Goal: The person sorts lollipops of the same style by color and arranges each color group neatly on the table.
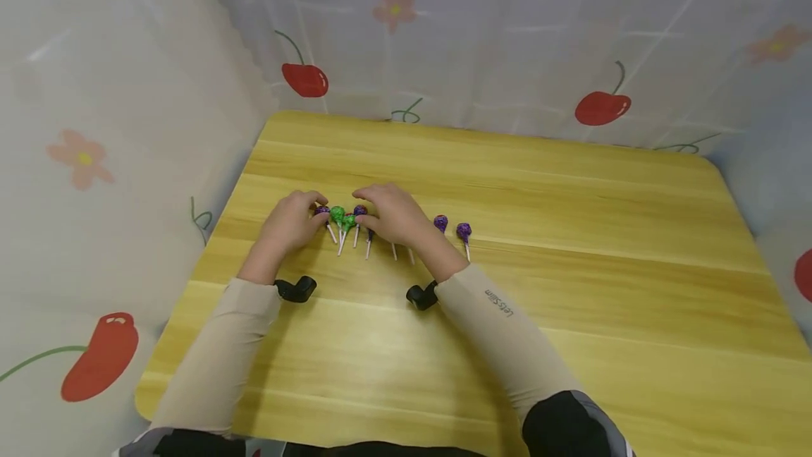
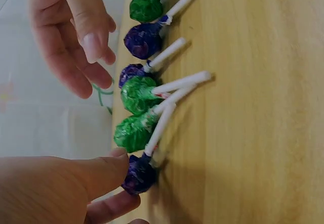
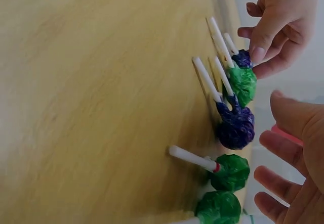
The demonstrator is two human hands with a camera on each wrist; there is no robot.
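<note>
Several lollipops in purple and green wrappers with white sticks lie in a row on the wooden table [image 1: 571, 316]. At the row's left end my left hand [image 1: 293, 221] pinches a purple lollipop [image 2: 139, 175] between thumb and fingers. Right beside it are two green lollipops [image 2: 132, 133], their sticks crossing in the left wrist view. My right hand [image 1: 395, 214] hovers over the middle of the row with fingers spread, holding nothing. Close by it in the right wrist view are purple lollipops [image 3: 237, 129] and a green lollipop [image 3: 231, 172]. From the head, this hand hides some wrapped heads.
Two more purple lollipops [image 1: 464, 232] lie to the right of my right forearm. A black wrist camera [image 1: 297, 290] juts from each sleeve over the table. White curtains [image 1: 482, 27] with cherry and flower prints stand along the table's back and sides.
</note>
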